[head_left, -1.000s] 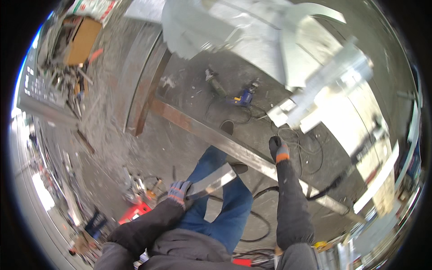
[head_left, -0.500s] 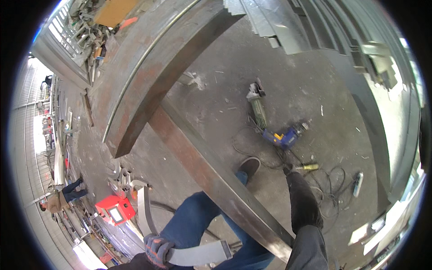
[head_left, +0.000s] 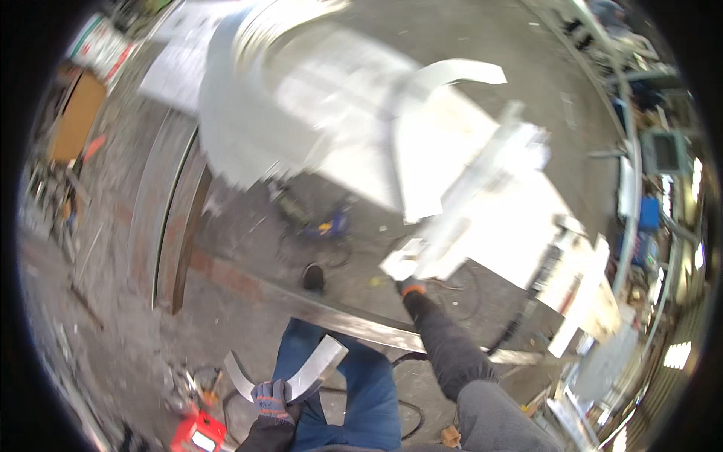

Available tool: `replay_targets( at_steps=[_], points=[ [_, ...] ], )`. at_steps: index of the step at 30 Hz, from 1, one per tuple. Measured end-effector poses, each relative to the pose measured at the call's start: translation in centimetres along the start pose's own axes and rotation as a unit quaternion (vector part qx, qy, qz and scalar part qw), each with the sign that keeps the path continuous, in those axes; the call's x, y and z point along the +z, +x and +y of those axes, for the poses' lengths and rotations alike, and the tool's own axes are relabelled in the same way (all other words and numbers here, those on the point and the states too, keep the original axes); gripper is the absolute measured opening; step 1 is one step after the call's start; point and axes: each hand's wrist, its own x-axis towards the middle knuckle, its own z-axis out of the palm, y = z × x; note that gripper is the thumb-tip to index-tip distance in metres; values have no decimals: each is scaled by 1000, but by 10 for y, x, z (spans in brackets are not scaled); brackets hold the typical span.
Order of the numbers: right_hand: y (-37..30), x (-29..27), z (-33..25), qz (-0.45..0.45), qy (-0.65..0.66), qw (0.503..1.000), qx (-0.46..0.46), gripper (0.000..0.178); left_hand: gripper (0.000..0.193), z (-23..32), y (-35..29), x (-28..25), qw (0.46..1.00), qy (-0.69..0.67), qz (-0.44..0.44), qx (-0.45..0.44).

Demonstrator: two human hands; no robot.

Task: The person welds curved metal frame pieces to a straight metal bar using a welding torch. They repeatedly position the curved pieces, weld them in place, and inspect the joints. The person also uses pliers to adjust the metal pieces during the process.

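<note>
My left hand (head_left: 273, 399), in a grey glove, is closed around a curved metal strip (head_left: 319, 368). The strip's two ends stick out on either side of the fist, over my left thigh. My right arm stretches forward over a long steel beam (head_left: 354, 325). At its end my right hand (head_left: 410, 286), in a glove with an orange cuff, meets the near end of some pale metal strips (head_left: 471, 200). Blur and glare hide its fingers there. A wide curved metal sheet (head_left: 248, 132) and a pale curved strip (head_left: 459, 73) lie farther ahead.
A curved rusty steel beam (head_left: 181, 226) stands at the left, joining the long beam. An angle grinder (head_left: 292, 207) and a blue power tool (head_left: 337, 224) lie on the floor with cables. A red box (head_left: 197, 433) sits at lower left. White sheets (head_left: 346, 71) spread ahead.
The view has swung to the right, bringing the white sheets into sight. My right hand has gone from over the cables to the pale strips. My left hand keeps the curved strip.
</note>
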Motion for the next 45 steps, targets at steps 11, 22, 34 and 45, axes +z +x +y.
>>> replay_targets(
  at_steps=[11,22,34,45],
  points=[
    [-262,-509,-32,17,613,721,323,22,57,125,81,-94,991,-105,-55,65],
    [-335,-498,193,134,610,718,308,40,16,318,117,-184,891,-407,191,61],
    [-238,-574,119,65,779,591,201,21,37,377,130,-179,602,-790,68,89],
    [-234,-649,53,19,411,908,86,33,35,371,193,-172,569,-811,-53,126]
  ],
)
